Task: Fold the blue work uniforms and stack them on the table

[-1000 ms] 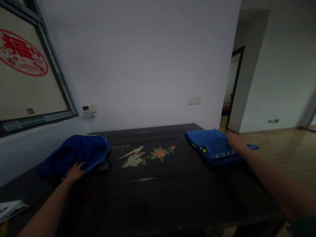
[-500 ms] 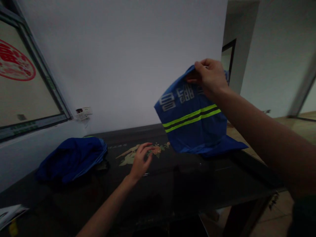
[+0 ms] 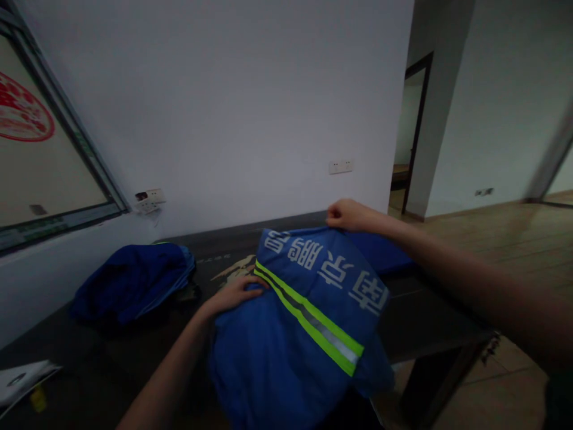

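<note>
A blue work jacket (image 3: pixel 286 340) hangs in front of me above the dark table, showing white printed characters and a yellow-green and silver reflective stripe. My right hand (image 3: pixel 347 215) pinches its upper edge, fingers closed on the cloth. At the left end of the stripe, my left hand (image 3: pixel 239 292) has its fingers curled on the jacket's left edge; part of its grip is hidden. The lower part of the jacket drapes toward me in loose folds. Behind it, more blue cloth (image 3: pixel 380 254) lies on the table at the right.
Another crumpled blue garment (image 3: pixel 134 280) lies at the table's left. A white booklet or paper (image 3: pixel 22 382) and a small yellow object (image 3: pixel 38 399) sit near the left front. The dark table (image 3: pixel 430 304) meets a white wall with sockets (image 3: pixel 341 166); tiled floor shows at the right.
My right hand has come down and left, bringing the jacket in front of me with its printing spread out. My left hand, open and apart from it before, now holds its left edge.
</note>
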Demonstrator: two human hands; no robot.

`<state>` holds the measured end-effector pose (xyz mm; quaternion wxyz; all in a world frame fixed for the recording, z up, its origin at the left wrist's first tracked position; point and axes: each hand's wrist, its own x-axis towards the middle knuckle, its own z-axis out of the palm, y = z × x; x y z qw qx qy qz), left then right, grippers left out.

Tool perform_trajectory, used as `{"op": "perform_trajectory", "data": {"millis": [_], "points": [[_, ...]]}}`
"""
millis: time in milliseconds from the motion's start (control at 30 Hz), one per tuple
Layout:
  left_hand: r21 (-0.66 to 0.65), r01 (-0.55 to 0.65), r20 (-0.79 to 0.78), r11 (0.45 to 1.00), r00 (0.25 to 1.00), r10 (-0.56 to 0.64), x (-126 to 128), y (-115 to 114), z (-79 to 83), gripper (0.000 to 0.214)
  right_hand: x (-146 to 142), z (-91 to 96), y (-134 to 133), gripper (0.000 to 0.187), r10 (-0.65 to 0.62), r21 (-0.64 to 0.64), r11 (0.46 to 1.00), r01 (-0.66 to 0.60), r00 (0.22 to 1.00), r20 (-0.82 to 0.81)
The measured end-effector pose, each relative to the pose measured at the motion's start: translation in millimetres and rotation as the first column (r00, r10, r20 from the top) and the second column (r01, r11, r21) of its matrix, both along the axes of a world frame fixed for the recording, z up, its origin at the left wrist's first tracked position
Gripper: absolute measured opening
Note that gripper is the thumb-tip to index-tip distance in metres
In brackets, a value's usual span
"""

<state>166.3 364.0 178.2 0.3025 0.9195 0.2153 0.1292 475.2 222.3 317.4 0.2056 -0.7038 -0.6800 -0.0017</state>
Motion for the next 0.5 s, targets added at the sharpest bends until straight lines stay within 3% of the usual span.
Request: {"op": "perform_trajectory", "data": {"millis": [67,133,233,333,433,500], "points": [[0.187,-0.136,-0.087,0.973,0.984,0.154,-14.2,0.0,-5.9,0.022,7.1,-39.3,4.6,0.018,-0.021,-0.247,0.968,0.050,0.993,0.117],[0.349,-0.254,-0.083,0.902,0.950,0.300,-22.4,-16.0,-15.7,0.024,9.0,-77.3,6.4,0.018,-0.002,-0.355,0.934,0.053,0.990,0.142],[0.365,-0.221,-0.122,0.904,0.952,0.282,-27.0,-53.9,-36.7,0.035,13.2,-118.2,7.2,0.024,0.054,-0.321,0.946,-0.048,0.998,0.009],[0.372,-0.198,-0.183,0.907,0.942,0.281,-25.4,-82.5,-59.8,0.048,21.3,-140.2,9.7,0.044,0.070,-0.250,0.965,-0.084,0.995,-0.065],[0.443,-0.238,-0.173,0.865,0.924,0.342,-20.8,-91.3,-76.8,0.027,25.3,-157.6,12.5,0.055,0.049,-0.271,0.961,-0.046,0.999,0.003],[0.478,-0.258,-0.153,0.839,0.916,0.370,-18.4,-90.3,-81.8,0.021,24.1,-169.0,13.0,0.051,0.037,-0.301,0.953,-0.022,0.998,0.042]]}}
